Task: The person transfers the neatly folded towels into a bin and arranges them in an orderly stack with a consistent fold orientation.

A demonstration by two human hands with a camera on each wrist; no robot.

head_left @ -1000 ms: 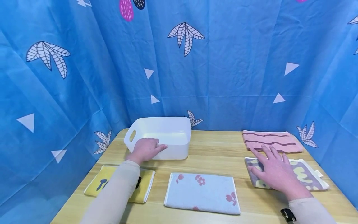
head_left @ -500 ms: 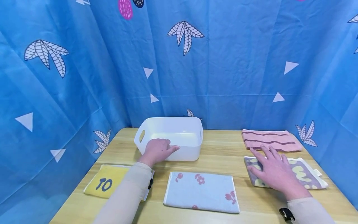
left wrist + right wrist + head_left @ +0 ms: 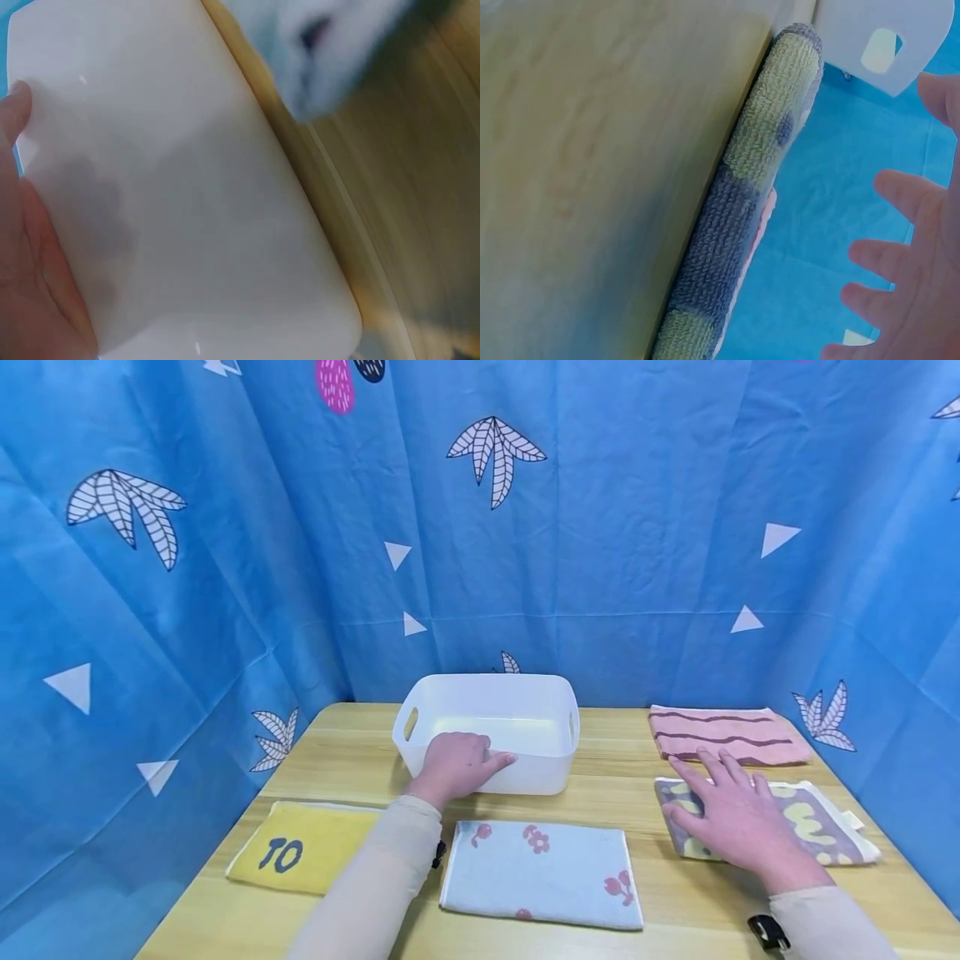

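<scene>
A white plastic bin (image 3: 536, 772) stands at the back of the table. My left hand (image 3: 453, 767) grips its front rim, thumb outside and the other fingers over the edge into the bin. In the left wrist view the hand (image 3: 34, 270) lies along the rim beside the bin's smooth outer wall (image 3: 195, 195). My right hand (image 3: 738, 822) hovers with spread fingers over a folded grey towel with yellow patches (image 3: 813, 827). In the right wrist view the fingers are apart from this towel's thick folded edge (image 3: 735, 187).
A pink towel with dark wavy stripes (image 3: 720, 732) lies folded behind the grey one. A pale blue towel with pink flowers (image 3: 543, 877) is at front centre, and a yellow towel (image 3: 322, 839) at front left. Blue curtains (image 3: 637, 527) enclose the wooden table (image 3: 615, 768).
My left hand has slid the white bin to the right along the back of the table. More of the yellow towel shows. My right hand has stayed in place.
</scene>
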